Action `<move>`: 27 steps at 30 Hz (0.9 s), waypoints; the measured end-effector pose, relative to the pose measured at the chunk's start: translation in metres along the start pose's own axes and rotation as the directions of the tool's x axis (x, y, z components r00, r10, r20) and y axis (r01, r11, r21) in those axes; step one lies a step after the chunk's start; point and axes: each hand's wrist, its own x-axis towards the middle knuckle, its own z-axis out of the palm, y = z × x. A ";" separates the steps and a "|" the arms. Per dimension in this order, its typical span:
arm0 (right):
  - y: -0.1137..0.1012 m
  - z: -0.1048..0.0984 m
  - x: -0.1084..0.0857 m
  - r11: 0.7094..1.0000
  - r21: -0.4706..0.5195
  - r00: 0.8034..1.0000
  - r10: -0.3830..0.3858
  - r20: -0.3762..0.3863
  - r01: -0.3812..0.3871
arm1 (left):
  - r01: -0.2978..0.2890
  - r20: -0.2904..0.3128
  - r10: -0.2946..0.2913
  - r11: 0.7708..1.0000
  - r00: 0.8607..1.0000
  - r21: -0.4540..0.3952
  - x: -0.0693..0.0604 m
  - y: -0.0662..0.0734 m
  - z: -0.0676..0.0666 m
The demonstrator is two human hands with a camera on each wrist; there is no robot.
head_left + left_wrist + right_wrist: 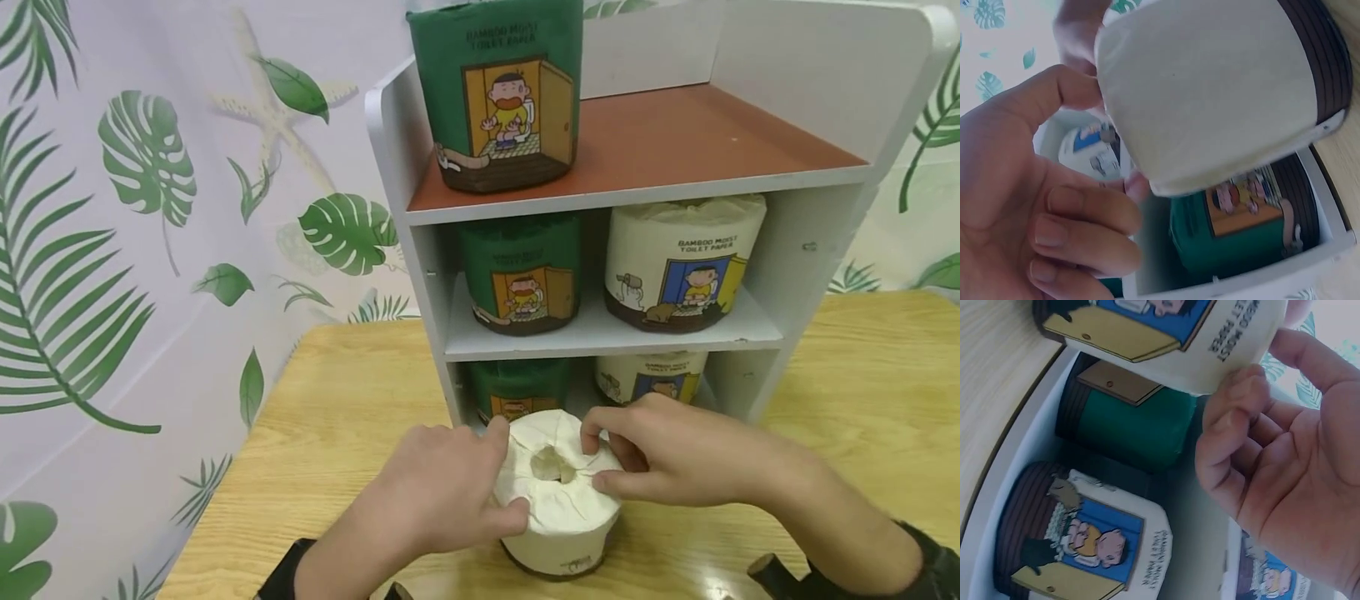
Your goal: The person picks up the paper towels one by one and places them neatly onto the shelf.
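A cream-wrapped toilet paper roll (558,521) stands upright on the wooden table, just in front of a white shelf unit (615,337). Pleated wrapping surrounds the hole in its top. My left hand (450,492) grips the roll's upper left edge with thumb and index finger; in the left wrist view the other fingers (1085,219) curl below without touching the roll. From the right, my right hand (667,454) pinches the top rim, its thumb on the top face and its fingers bent. The roll's printed side shows in the right wrist view.
A green roll (502,96) sits on the unit's top board. On the middle shelf are another green roll (521,275) and a cream roll (682,262). The bottom shelf holds a green roll (517,387) and a cream one (652,375), partly hidden. Leaf-patterned cloth (150,250) hangs behind.
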 end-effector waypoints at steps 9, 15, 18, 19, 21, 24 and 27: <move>-0.010 0.004 -0.002 1.000 -0.009 0.999 0.003 0.041 -0.002 | -0.033 0.017 0.036 0.986 0.999 -0.163 0.001 -0.020 0.003; -0.006 -0.001 -0.001 0.998 -0.054 0.999 0.044 0.007 -0.044 | -0.087 0.059 0.102 0.974 0.993 -0.209 -0.003 -0.011 0.002; -0.002 -0.001 0.002 0.998 -0.056 0.999 0.034 -0.008 -0.035 | -0.105 0.079 0.124 0.971 0.989 -0.214 -0.003 -0.005 0.001; -0.001 -0.001 0.002 0.998 -0.051 1.000 0.024 -0.010 -0.025 | -0.107 0.078 0.126 0.972 0.989 -0.211 -0.003 -0.003 0.001; 0.000 -0.001 0.003 1.000 -0.029 1.000 0.012 -0.006 -0.012 | -0.101 0.060 0.115 0.975 0.992 -0.199 -0.002 -0.001 0.001; 0.000 0.000 0.003 1.000 0.013 1.000 -0.008 0.003 0.008 | -0.081 0.037 0.089 0.978 0.995 -0.192 0.001 -0.003 0.001; -0.004 0.001 0.001 0.998 0.056 0.999 -0.029 0.029 0.027 | -0.067 0.038 0.076 0.976 0.996 -0.205 0.004 -0.008 0.001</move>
